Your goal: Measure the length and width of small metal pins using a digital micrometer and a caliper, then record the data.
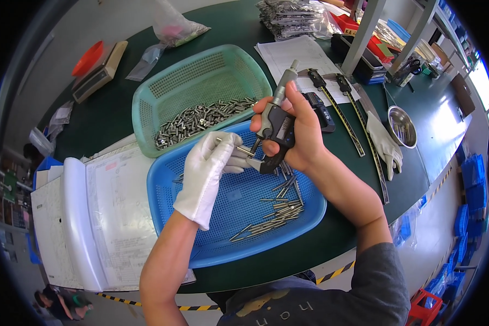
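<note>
My left hand (207, 163), in a white glove, pinches a thin metal pin (241, 149). The pin's far end lies at the jaws of a digital micrometer (280, 126); whether both faces touch it I cannot tell. Bare fingers of my right hand (304, 125) wrap round the micrometer, whose silver thimble points up and away. Both hands are over a blue perforated basket (201, 255) with several loose metal pins (280, 217) at its right side. Just beyond stands a green basket (146, 108) holding a heap of short metal pins (193, 122).
Two digital calipers (339, 119) and a white glove (384, 142) lie to the right, near a metal bowl (401, 126). An open document folder (122, 206) is at the left. A scale (99, 70) with a red pan stands far left; bagged parts (290, 19) are stacked at the back.
</note>
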Demonstrator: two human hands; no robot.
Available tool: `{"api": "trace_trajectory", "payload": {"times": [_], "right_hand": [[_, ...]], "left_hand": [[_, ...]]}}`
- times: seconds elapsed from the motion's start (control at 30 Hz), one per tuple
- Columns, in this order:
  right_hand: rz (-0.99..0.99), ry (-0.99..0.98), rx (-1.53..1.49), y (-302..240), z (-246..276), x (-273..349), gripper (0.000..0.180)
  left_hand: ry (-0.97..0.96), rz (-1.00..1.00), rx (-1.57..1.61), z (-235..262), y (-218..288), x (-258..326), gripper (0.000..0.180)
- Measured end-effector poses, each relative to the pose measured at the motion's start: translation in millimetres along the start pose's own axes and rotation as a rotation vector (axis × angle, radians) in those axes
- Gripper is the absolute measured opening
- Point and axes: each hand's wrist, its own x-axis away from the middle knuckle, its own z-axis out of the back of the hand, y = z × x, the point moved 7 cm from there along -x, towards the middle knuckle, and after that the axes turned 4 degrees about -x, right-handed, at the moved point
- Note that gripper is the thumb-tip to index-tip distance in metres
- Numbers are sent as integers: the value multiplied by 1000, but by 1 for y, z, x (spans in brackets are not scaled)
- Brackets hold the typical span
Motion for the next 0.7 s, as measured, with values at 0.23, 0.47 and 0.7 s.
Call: {"api": "trace_trajectory", "payload": {"times": [0.23, 0.47, 0.7], "right_hand": [[39, -10, 45, -3, -2, -3, 60], [35, 0, 15, -3, 1, -3, 59], [42, -12, 0, -2, 0, 0, 60]], "left_hand": [[4, -70, -36, 12, 2, -10, 20], [141, -137, -1554, 10, 11, -3, 15], [-123, -632, -1567, -41, -5, 0, 8]]}}
